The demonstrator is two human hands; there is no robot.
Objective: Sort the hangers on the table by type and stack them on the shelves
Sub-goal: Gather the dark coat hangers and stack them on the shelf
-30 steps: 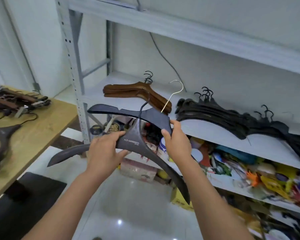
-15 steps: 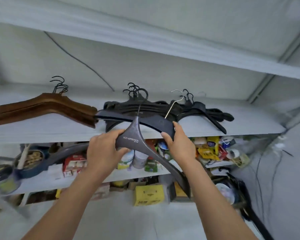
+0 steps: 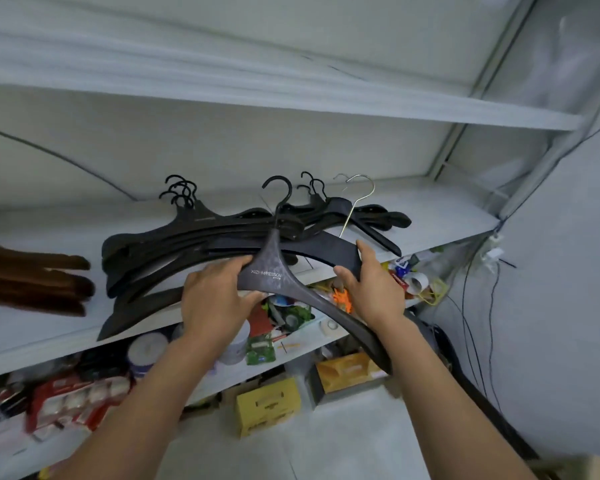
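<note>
My left hand [image 3: 219,299] grips the middle of a dark grey hanger [image 3: 274,271] with white lettering and a black hook. My right hand [image 3: 371,289] grips a second dark hanger [image 3: 326,251] with a silver wire hook, lying behind the first. Both hangers are held just in front of the grey shelf [image 3: 440,216], over the front edge of a stack of black hangers [image 3: 187,247]. Further right on the shelf lies another small pile of black hangers [image 3: 371,216]. Brown wooden hangers [image 3: 35,282] lie stacked at the shelf's left.
A higher shelf board [image 3: 291,95] runs overhead. The lower shelf [image 3: 309,337] holds tape rolls, tins and packets. Yellow boxes [image 3: 267,407] stand on the pale floor below. Black cables [image 3: 478,327] hang along the wall at right.
The view has swung right and closer to the shelf. Both hands have carried the two hangers forward, from in front of the shelf to above the edge of the black stack.
</note>
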